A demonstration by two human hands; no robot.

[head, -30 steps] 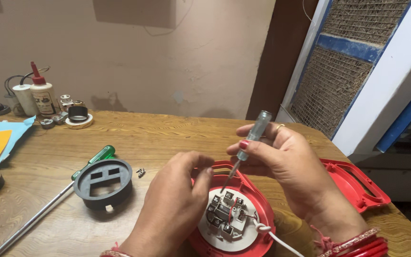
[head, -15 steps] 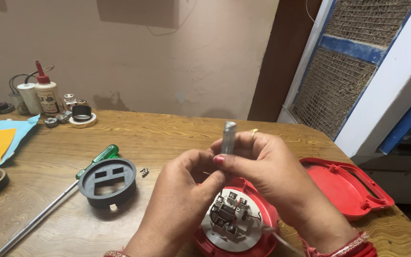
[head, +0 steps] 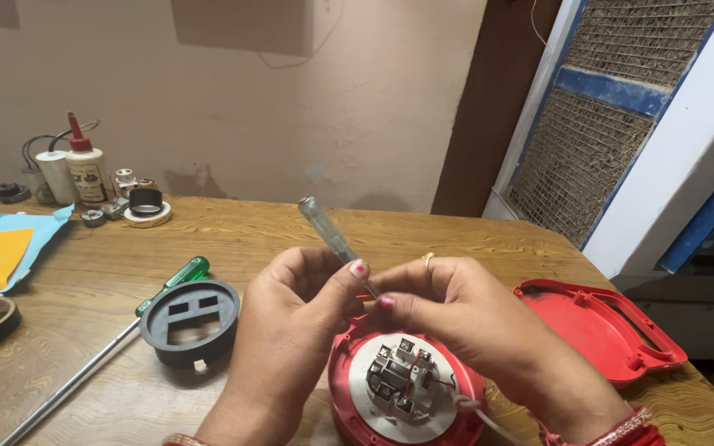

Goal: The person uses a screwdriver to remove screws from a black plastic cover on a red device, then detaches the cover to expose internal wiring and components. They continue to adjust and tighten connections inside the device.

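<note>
In the head view, we see the left hand (head: 295, 318) and the right hand (head: 456, 318) meeting at the lower centre of the frame. Both close their fingertips on a slim screwdriver with a clear plastic handle (head: 328, 233), which tilts toward the upper left. Just below it lies a round red plastic reel base with an exposed white socket plate (head: 406, 386) on the wooden table (head: 233, 227). At left we see a dark grey round socket cover (head: 190, 322) beside a long green-handled screwdriver (head: 126, 326). At right lies a red plastic lid (head: 601, 326).
</note>
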